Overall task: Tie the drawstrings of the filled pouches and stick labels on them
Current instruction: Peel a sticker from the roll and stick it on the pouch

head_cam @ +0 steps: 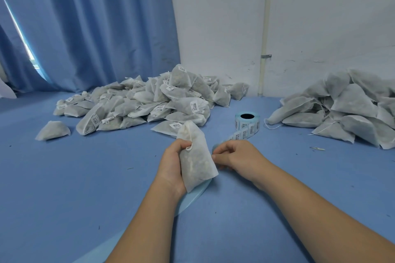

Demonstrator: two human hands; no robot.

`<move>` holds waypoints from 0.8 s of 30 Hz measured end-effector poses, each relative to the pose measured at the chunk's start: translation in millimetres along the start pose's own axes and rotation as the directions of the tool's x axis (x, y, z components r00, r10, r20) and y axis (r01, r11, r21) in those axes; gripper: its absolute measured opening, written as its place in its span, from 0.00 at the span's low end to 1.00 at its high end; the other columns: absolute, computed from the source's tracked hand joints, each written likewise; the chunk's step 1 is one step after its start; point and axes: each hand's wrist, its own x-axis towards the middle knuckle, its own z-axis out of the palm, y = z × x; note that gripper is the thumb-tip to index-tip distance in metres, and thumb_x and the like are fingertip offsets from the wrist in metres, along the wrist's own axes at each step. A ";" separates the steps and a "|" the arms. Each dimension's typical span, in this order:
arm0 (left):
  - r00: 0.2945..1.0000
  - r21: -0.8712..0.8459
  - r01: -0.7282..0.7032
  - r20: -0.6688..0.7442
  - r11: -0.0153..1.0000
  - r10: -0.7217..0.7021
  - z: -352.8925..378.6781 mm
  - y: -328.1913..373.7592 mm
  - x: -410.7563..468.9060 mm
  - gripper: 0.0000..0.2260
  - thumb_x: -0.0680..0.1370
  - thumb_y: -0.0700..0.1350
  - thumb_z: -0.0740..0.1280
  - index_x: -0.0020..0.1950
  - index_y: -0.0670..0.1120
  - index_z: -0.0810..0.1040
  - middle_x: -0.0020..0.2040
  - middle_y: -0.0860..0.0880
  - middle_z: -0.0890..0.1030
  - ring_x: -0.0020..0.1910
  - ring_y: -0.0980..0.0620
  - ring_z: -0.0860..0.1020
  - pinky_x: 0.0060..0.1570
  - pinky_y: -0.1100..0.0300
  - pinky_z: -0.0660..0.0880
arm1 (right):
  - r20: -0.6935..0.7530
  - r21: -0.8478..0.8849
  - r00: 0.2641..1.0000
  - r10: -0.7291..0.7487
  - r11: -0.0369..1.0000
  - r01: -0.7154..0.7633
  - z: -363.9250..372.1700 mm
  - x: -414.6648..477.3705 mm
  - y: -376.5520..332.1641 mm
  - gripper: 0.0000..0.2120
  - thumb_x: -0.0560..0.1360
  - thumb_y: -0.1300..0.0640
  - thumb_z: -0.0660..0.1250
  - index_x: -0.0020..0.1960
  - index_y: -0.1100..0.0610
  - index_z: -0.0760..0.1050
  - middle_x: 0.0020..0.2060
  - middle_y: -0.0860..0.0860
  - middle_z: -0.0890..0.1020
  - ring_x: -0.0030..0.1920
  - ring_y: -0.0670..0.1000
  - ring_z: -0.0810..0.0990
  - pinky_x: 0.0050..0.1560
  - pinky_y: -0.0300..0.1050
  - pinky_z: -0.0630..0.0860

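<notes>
My left hand [171, 162] grips a filled white pouch [196, 156] upright, fingers curled round its gathered neck where the drawstring loops out. My right hand [233, 156] is just right of the pouch, its fingertips pinching the loose end of the label strip [239, 134]. That strip runs back to the blue label roll [247, 123] standing on the blue table [85, 177]. Whether a label is peeled off cannot be told.
A big pile of labelled pouches [149, 100] lies at the back centre, with one stray pouch [52, 130] to its left. A pile of unlabelled pouches [342, 109] sits at the right. Blue backing strip [192, 196] trails under my left wrist. Blue curtain [85, 28] and white wall behind.
</notes>
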 end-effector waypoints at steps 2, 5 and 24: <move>1.000 -0.011 0.000 0.007 1.000 0.000 0.7 0.8 -1.3 0.07 0.75 0.40 0.60 0.42 0.42 0.77 0.26 0.46 0.77 0.23 0.47 0.78 0.32 0.55 0.79 | -0.020 -0.009 1.000 0.000 1.000 0.000 0.7 0.8 0.9 0.06 0.69 0.57 0.76 0.43 0.56 0.81 0.37 0.50 0.84 0.34 0.44 0.80 0.37 0.34 0.73; 1.000 -0.013 0.017 0.010 1.000 -0.017 2.6 1.8 -4.2 0.07 0.76 0.39 0.60 0.41 0.42 0.76 0.26 0.45 0.76 0.22 0.47 0.77 0.23 0.59 0.75 | -0.045 -0.023 0.999 -0.005 1.000 0.004 1.7 1.4 1.4 0.07 0.68 0.56 0.76 0.44 0.55 0.80 0.40 0.52 0.85 0.37 0.46 0.81 0.40 0.38 0.73; 0.996 0.183 0.080 0.024 0.980 -0.086 10.4 -3.9 -5.7 0.21 0.76 0.40 0.58 0.26 0.45 0.82 0.26 0.48 0.77 0.22 0.51 0.77 0.23 0.63 0.73 | 0.119 0.341 0.974 0.193 0.913 -0.223 -11.6 4.2 -3.8 0.06 0.70 0.69 0.72 0.43 0.61 0.79 0.35 0.55 0.83 0.34 0.50 0.82 0.33 0.37 0.77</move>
